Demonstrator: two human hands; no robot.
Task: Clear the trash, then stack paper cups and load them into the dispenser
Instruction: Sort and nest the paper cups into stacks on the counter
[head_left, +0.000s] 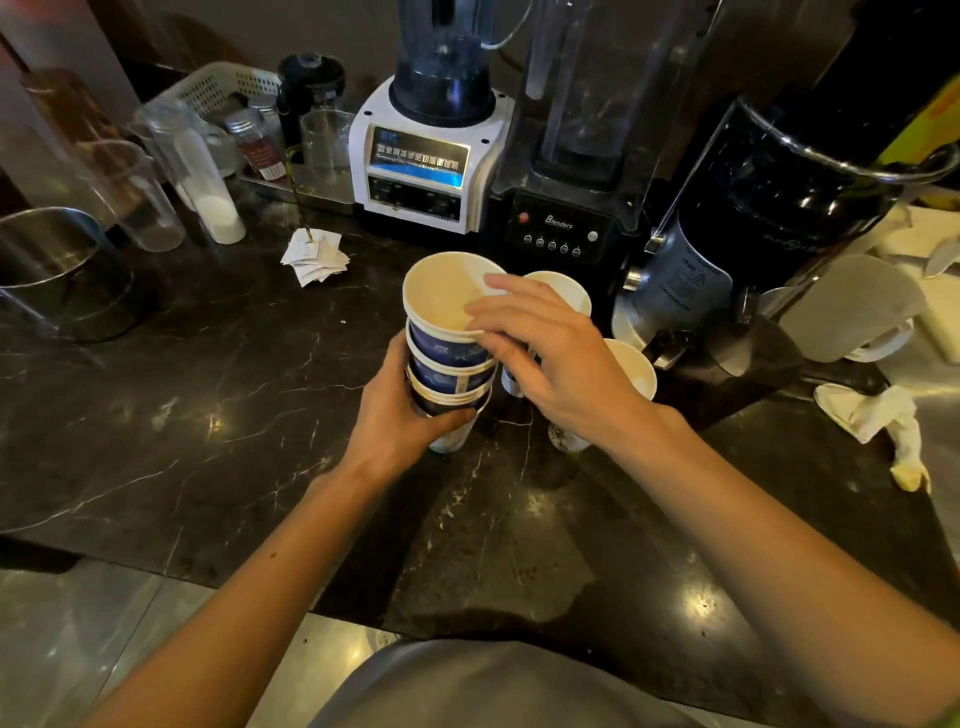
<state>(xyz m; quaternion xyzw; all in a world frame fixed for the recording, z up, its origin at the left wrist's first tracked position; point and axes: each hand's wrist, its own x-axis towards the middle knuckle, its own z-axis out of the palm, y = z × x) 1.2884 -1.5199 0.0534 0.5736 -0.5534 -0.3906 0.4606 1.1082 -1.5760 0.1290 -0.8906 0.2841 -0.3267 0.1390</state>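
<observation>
My left hand (395, 415) grips a stack of blue-and-white paper cups (448, 358) from the left side, held just above the dark marble counter (208, 395). My right hand (540, 353) rests on the rim of the top cup (441, 291), fingers pinching its right edge. Behind my right hand stand two more loose paper cups, one (563, 291) near the black blender and one (636, 366) partly hidden by my wrist. A small pile of crumpled paper receipts (314, 257) lies on the counter to the upper left. No cup dispenser is recognisable in view.
A white blender (426, 161), a black blender (566, 223) and a dark grinder (727, 249) line the back. Clear plastic cups (156, 202), a steel bucket (47, 270) and a white basket (218, 88) stand at the left. A crumpled tissue (878, 421) lies at the right.
</observation>
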